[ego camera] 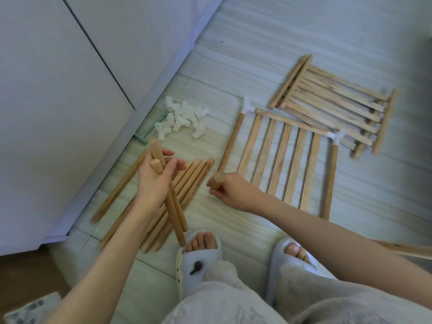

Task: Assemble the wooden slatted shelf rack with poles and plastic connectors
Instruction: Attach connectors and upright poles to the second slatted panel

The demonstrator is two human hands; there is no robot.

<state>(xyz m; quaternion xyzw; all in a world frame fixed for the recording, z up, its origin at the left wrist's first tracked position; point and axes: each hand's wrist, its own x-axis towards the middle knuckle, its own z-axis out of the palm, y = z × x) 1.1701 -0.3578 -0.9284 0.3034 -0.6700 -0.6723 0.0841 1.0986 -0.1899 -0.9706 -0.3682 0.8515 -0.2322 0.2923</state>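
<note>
Two round light-brown wooden poles [171,202] are held in the left hand [155,181], with the fingers closed around them near their tops. One more round wooden pole [218,180] is gripped at its end by the right hand [230,191], with the fingers curled on it. A bunch of long wooden poles [184,183] is laid on the pale floor [257,43] under the left hand. A heap of small white plastic connectors [181,118] is seen behind them. A flat wooden slatted shelf [285,157] with two white connectors on its corners is laid to the right. A stack of more slatted wooden shelves [334,101] is placed just behind it, touching it.
</note>
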